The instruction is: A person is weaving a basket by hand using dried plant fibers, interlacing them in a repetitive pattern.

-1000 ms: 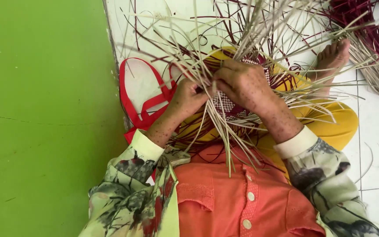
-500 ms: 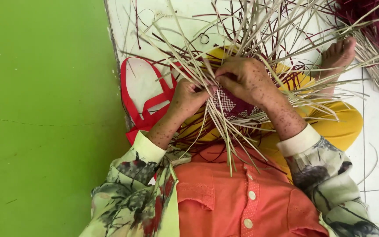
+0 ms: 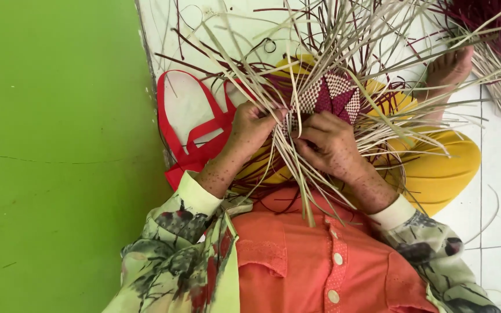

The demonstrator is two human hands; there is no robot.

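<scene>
Woven panel (image 3: 331,95) now uncovered — my right hand (image 3: 329,145) dropped below it, pinching pale strips (image 3: 297,174); left hand (image 3: 253,127) still gripping strand bundle on lap.

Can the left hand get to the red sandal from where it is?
Probably yes. The left hand pinches pale strips right beside the red sandal, with only a few loose strips lying across it. It would need to let go of the strips first.

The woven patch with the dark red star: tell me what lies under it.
Under the woven patch show yellow trousers over the person's lap, plus loose pale strips fanning out. The left hand and right hand cover its near edge; its underside is hidden.
</scene>
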